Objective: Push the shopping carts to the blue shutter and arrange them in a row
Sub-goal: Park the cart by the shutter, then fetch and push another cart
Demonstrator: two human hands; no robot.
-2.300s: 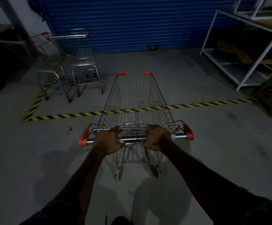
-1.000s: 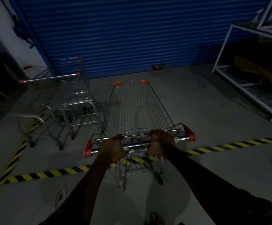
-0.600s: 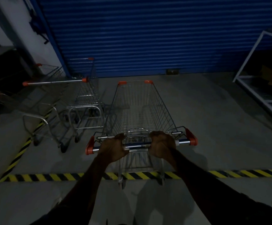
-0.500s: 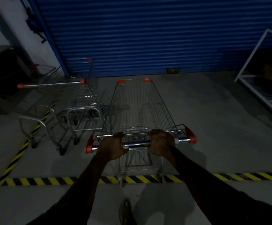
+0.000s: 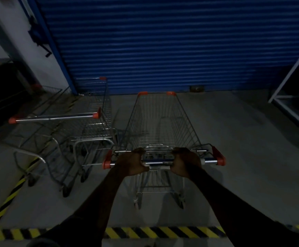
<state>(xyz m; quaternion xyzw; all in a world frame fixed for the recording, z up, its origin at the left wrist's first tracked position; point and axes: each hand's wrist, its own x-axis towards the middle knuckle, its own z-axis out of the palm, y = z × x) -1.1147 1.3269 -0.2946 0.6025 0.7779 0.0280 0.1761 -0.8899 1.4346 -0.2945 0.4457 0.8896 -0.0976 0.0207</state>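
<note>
The yellow-and-black floor tape [image 5: 163,232] crosses the concrete under my forearms, so I judge the cart I am pushing to be over the line and inside the marked bay. My left grip [image 5: 130,164] and right grip [image 5: 185,163] are both wrapped round the handle bar [image 5: 156,162], one on either side of its middle, with the fingers curled over the top. The shopping cart [image 5: 159,122] stands square ahead of me, empty. Its nose points at the shutter with open floor between them, so I judge it needs one more short push. To my left the parked carts [image 5: 84,125], two as far as the dim light lets me count, sit with their noses near the shutter's left end. My cart is just beside the nearer one, its nose a little short of theirs. Beyond everything the blue shutter [image 5: 163,41] fills the wall. Two carts seem placed and this one is nearly home — drawing it level with its neighbours is what is left. Whether more carts wait behind me I cannot tell.
</note>
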